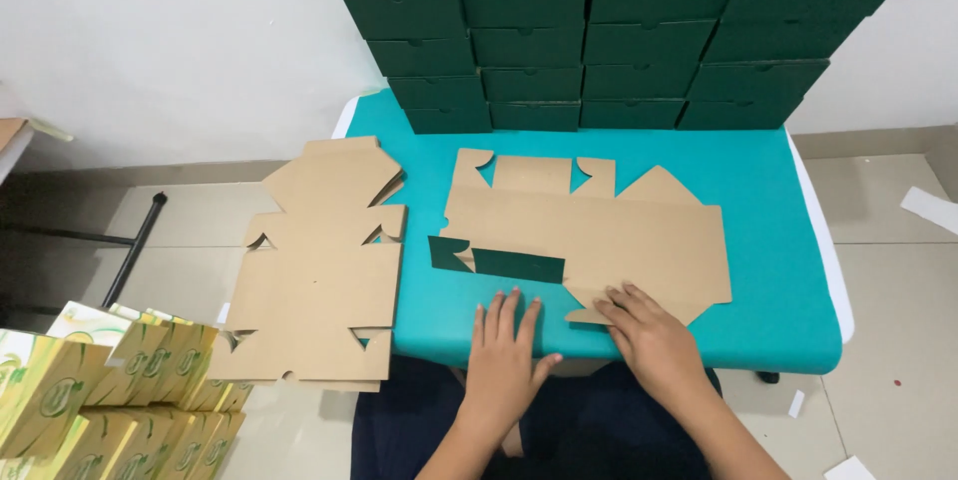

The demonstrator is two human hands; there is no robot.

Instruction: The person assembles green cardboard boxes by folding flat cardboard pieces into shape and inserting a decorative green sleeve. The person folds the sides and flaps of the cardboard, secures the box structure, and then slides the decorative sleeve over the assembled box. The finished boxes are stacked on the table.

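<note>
Teal surface [778, 240] is backed by stacked green boxes [619, 31]; a flat cardboard blank [599, 231] is laid at its middle. Left hand [504, 355] is pressed flat, fingers spread, holding nothing. Right hand [649, 335] is laid open on the blank's near flap.

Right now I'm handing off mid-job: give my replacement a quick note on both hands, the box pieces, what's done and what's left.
Left hand: open, flat on the teal table, beside the flat box blank.
Right hand: open, pressing the blank's near edge flap.
Blank lies brown side up, one green flap folded over.
Done: folded green boxes stacked at the table's back.
Left: this blank is unshaped; the flat blanks overhanging the table's left edge are untouched.
</note>
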